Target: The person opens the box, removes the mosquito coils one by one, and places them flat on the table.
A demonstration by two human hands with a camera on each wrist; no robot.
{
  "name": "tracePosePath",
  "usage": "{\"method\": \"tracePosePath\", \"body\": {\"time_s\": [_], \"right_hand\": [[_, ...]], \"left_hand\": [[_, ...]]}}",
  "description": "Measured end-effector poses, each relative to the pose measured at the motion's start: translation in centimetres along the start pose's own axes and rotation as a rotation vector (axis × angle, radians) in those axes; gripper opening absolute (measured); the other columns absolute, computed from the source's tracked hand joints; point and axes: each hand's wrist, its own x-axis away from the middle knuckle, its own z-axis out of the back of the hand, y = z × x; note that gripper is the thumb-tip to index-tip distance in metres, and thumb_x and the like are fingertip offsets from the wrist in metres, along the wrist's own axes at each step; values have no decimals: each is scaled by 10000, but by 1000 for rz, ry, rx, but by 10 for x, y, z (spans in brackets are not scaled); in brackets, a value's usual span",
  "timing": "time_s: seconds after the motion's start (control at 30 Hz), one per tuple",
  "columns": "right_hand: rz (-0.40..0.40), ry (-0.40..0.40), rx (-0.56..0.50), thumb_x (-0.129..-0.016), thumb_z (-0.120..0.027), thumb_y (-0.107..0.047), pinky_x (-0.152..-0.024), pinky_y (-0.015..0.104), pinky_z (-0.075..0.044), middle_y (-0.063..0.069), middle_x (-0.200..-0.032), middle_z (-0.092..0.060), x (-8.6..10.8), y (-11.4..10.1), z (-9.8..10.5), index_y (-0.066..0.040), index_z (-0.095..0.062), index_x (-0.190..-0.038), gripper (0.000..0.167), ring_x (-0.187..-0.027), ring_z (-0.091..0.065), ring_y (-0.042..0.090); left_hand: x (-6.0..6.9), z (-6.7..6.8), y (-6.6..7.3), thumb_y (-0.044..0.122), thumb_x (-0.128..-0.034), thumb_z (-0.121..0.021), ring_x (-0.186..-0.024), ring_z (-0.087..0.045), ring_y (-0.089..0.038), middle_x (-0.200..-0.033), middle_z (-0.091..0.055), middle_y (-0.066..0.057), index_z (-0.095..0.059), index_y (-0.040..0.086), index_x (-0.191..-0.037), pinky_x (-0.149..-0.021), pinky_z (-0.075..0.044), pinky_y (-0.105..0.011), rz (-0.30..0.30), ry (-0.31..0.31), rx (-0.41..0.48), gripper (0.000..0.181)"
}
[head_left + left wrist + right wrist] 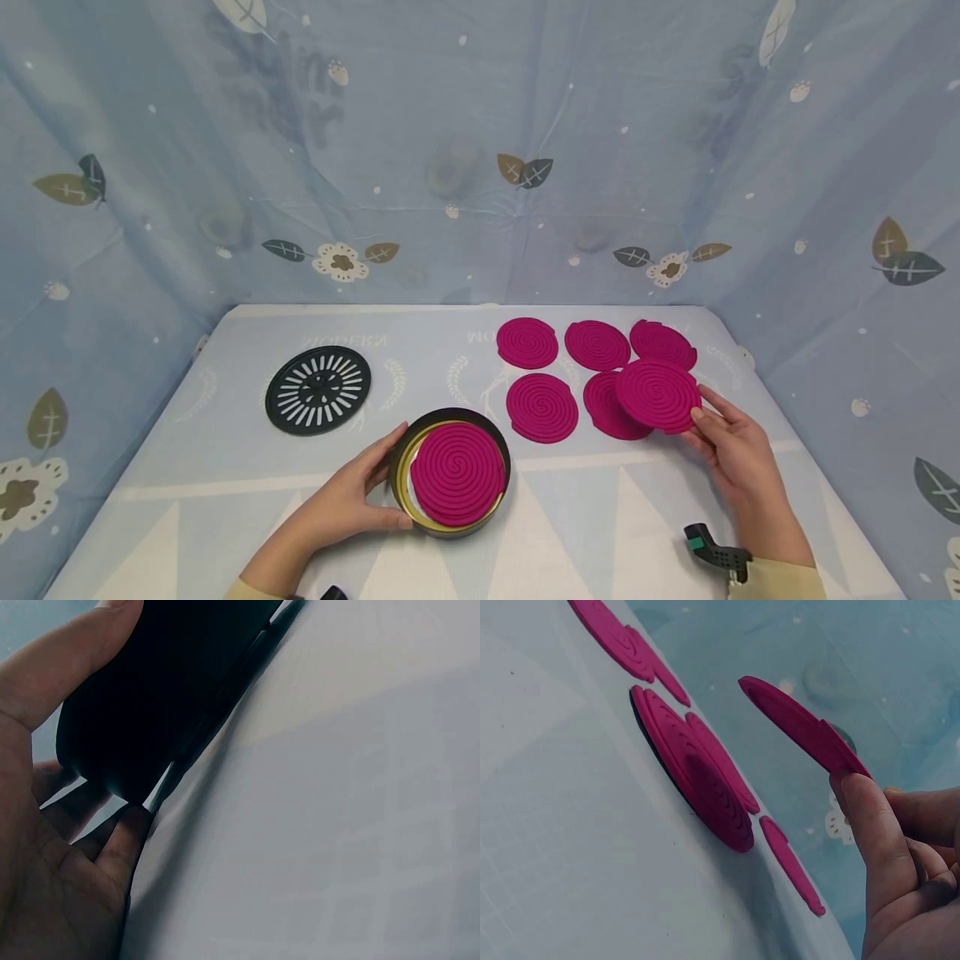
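While the left hand [345, 500] clasps the round black metal-looking tin [491, 431] between thumb and fingers, the right hand [738, 454] pinches a flat magenta clay-like spiral coil [657, 395] by its edge, raised to the tin's right. A light, level pinch should best spare its windings.

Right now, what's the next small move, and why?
Probably carry the pink coil in the right hand over to the tin and lower it onto the top coil inside. It's held clear of the table, the left hand grips the tin, and the slotted lid lies aside, leaving the tin open.
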Motion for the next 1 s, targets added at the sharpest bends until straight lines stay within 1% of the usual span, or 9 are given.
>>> {"method": "tracePosePath", "body": {"time_s": [0.13, 0.3, 0.43, 0.57, 0.77, 0.87, 1.0], "right_hand": [[-7, 35, -23, -952, -630, -12, -691, 238, -619, 55, -949, -727, 0, 0, 5, -103, -490, -1454, 529, -756, -704, 130], [-4, 83, -45, -938, -652, -14, -689, 246, -619, 53, -957, -728, -1, 1, 11, -119, -502, -1449, 543, -756, -709, 137], [2, 127, -34, -932, -668, -34, -696, 240, -615, 33, -962, -729, -3, 2, 17, -108, -415, -1510, 635, -766, -707, 122], [-21, 195, 2, -928, -690, -93, -716, 226, -609, -4, -982, -719, -4, 2, 23, -92, -299, -1559, 742, -790, -694, 99], [-90, 326, 38, -901, -730, -206, -757, 219, -600, -53, -1052, -679, -6, 3, 30, -161, -314, -1563, 783, -855, -679, 90], [-102, 370, 46, -899, -729, -227, -765, 221, -599, -53, -1088, -652, -7, 4, 31, -182, -325, -1560, 776, -872, -676, 93], [-110, 415, 57, -912, -713, -225, -756, 215, -599, -51, -1097, -626, -9, 5, 34, -183, -326, -1560, 756, -856, -674, 86]], "left_hand": [[-1, 1, 1, 372, -596, -954, -1453, -237, -131, -1598, -269, 49, -255, 211, -1582, -1138, -330, -269, -17, -2, 5, 1219], [-1, 2, 0, 363, -606, -952, -1451, -236, -126, -1599, -268, 43, -251, 208, -1583, -1134, -329, -245, -24, -7, 9, 1213], [0, 1, -1, 365, -602, -953, -1452, -237, -133, -1599, -267, 45, -250, 206, -1583, -1133, -328, -245, -22, -5, 11, 1217], [0, 0, -1, 366, -597, -955, -1453, -237, -137, -1601, -265, 33, -252, 202, -1583, -1134, -329, -252, -19, 0, 11, 1222], [1, 0, -1, 362, -599, -954, -1453, -234, -128, -1597, -267, 50, -251, 198, -1583, -1137, -324, -250, -16, -4, 20, 1220], [1, 0, -1, 367, -597, -954, -1453, -235, -129, -1595, -267, 61, -251, 201, -1583, -1135, -325, -244, -15, -4, 15, 1223], [0, 0, -1, 372, -595, -955, -1453, -239, -132, -1594, -267, 62, -250, 206, -1583, -1135, -329, -246, -12, -1, 10, 1225]]}}
